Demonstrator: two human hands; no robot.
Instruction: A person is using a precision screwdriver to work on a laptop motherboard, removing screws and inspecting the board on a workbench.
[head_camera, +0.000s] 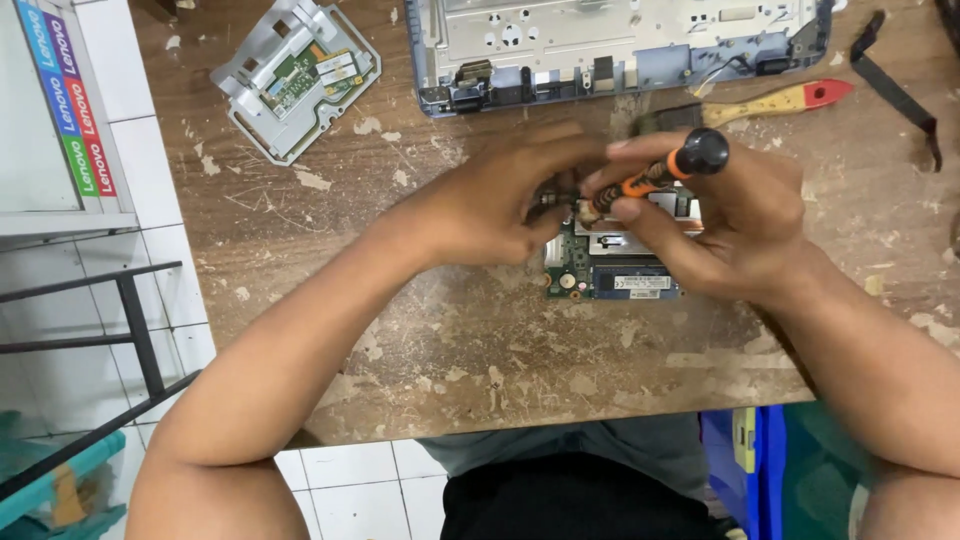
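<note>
Scarred wooden worktop (480, 380) under everything. Laptop chassis (620, 40) at far edge, metal bracket (295, 75) far left. Green board (610, 270) mid-worktop beneath both hands. Right hand (740, 230) pinching orange-black screwdriver (660, 175), tip on board; left hand (490, 205) fingertips pinched at tip.
</note>
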